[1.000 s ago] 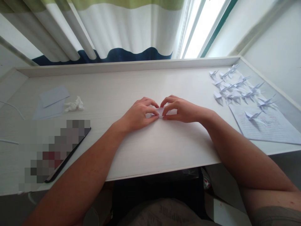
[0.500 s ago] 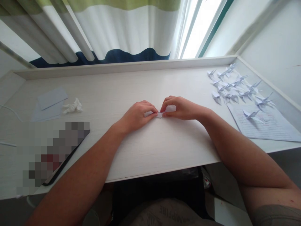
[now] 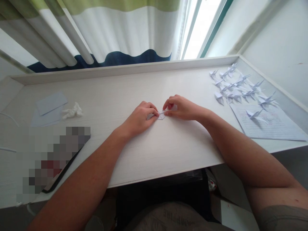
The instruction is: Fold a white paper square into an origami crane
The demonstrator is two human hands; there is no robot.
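Hands at desk centre, both on one item. Left hand (image 3: 141, 118) rests knuckles-up on the white desk (image 3: 149, 154), thumb and forefinger pressed together on the left end of a small folded paper (image 3: 161, 115). Right hand (image 3: 183, 108) meets it from the other side, fingers curled, fingertips pinched shut on the paper's right end. Paper is white, folded to a small pointed shape, lying flat or nearly flat on the desktop between the two hands; most of it is hidden under the fingers, so the exact fold cannot be told. Both forearms bare, running back to the near edge of the desk.

Far right of desk: cluster of finished paper cranes (image 3: 237, 86), white, set close together near the back corner. Just nearer than these, a lined sheet (image 3: 276, 128) lying flat, with a single crane (image 3: 254, 114) standing on its far end.

Left of desk, well apart from the hands: crumpled tissue (image 3: 72, 110), and just beside it two flat pale paper sheets (image 3: 51, 103), one overlapping the other. Nearer the front left edge, a flat dark-edged device (image 3: 72, 157), its surface blurred out. Thin white cable (image 3: 9, 117) at the far left edge.

Behind the desk: striped curtain (image 3: 113, 32), green, white and navy, and a bright window (image 3: 202, 29) to its right.
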